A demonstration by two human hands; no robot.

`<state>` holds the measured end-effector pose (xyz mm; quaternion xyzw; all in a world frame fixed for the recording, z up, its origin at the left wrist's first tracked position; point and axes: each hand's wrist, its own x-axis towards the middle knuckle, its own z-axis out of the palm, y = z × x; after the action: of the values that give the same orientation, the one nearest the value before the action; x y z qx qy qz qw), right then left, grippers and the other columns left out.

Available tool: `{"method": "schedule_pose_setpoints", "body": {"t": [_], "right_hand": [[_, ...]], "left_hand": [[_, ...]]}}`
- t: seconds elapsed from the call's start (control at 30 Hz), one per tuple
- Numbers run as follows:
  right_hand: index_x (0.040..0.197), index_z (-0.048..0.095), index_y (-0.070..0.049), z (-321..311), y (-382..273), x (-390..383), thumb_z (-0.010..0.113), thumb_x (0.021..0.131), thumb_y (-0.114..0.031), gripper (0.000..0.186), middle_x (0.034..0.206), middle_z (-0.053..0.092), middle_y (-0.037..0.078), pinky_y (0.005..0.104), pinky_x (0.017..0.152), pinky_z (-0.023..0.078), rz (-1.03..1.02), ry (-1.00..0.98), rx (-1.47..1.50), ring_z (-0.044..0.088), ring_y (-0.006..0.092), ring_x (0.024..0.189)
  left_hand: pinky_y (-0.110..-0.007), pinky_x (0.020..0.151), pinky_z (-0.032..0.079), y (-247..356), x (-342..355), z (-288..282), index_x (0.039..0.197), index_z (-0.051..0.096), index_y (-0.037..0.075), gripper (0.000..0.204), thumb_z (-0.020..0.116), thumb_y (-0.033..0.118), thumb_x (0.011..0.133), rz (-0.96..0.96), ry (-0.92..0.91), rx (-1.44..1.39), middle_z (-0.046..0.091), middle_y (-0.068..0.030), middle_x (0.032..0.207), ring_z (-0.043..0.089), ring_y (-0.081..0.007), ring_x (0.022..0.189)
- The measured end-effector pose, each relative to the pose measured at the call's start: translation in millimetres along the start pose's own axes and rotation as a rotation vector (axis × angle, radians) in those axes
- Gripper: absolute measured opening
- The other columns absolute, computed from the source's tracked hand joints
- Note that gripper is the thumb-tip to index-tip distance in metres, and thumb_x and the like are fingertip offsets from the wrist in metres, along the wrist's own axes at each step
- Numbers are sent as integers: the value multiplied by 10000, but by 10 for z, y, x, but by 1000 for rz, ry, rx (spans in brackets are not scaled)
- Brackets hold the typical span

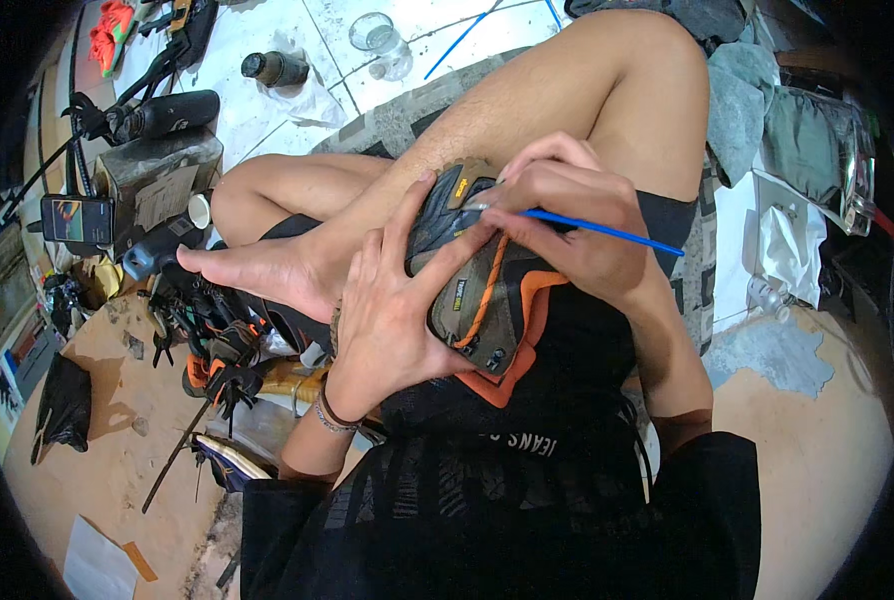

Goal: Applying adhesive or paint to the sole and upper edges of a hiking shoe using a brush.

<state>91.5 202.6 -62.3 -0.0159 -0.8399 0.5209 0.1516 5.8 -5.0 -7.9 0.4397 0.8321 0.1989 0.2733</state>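
Observation:
A dark grey-green shoe [464, 303] with an orange lace and orange lining rests in my lap against my bare leg. My left hand [392, 312] grips it from the left, fingers spread over its upper and the thumb at its lower end. In my right hand [579, 212] is a slim blue-handled paintbrush [609, 231], pinched between thumb and fingers. Its metal collar points left onto the toe part of the shoe, between my left fingers. The very tip of the brush is too small to make out.
A dark jar [275, 69] and a clear glass [372, 33] stand on white tiles ahead. At left are a phone [79, 219] on a stand, a grey box [155, 172] and cluttered tools. Another shoe [229, 461] lies lower left; a plastic bag [793, 240] lies right.

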Motion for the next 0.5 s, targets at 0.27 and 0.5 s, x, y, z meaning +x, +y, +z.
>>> {"method": "schedule_pose_setpoints", "body": {"t": [0.27, 0.5], "right_hand": [[923, 723, -120, 14, 3, -17, 786, 830, -226, 154, 903, 707, 8, 375, 863, 425, 10, -3, -3, 636, 232, 1002], [921, 715, -124, -80, 86, 2, 780, 840, -244, 158, 904, 699, -7, 395, 888, 413, -55, -58, -75, 630, 226, 1017]], "left_hand": [[-486, 924, 492, -4, 0, 8, 1369, 647, 262, 939, 932, 349, 478, 16, 32, -16, 316, -195, 1617, 584, -418, 1117], [-482, 936, 494, 8, 22, 37, 1378, 641, 268, 934, 923, 349, 491, 30, 37, 2, 328, -199, 1609, 583, -421, 1127]]}}
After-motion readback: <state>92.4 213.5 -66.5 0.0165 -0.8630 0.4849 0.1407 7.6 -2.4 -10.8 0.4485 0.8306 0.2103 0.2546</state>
